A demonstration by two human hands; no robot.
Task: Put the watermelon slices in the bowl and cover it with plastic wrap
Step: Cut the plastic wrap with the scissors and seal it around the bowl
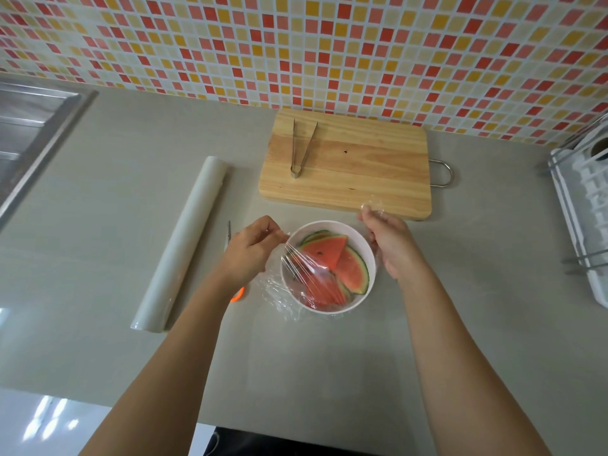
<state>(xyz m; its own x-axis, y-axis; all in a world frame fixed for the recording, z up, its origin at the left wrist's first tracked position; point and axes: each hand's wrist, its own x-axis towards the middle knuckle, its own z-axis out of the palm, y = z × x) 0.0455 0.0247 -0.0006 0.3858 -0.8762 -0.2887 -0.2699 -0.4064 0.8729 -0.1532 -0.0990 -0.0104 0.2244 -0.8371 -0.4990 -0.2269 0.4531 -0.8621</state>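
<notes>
Covering step: my left hand point(251, 250) and right hand point(391, 245) each pinch plastic wrap point(309, 278) over bowl point(329, 223) between them; next, pull taut.

The scene is lit brightly and evenly; only faint, soft shadows are cast on the counter point(98, 199). Glare streaks are seen on the plastic wrap point(307, 274). The tiled wall point(329, 44) is bent by wide-angle distortion at the edges.

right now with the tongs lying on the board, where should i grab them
Grip the tongs at their joined end, which points toward you on the cutting board. Come from above on the near side, fingers across both arms where they converge; the far tips splay apart.
</notes>
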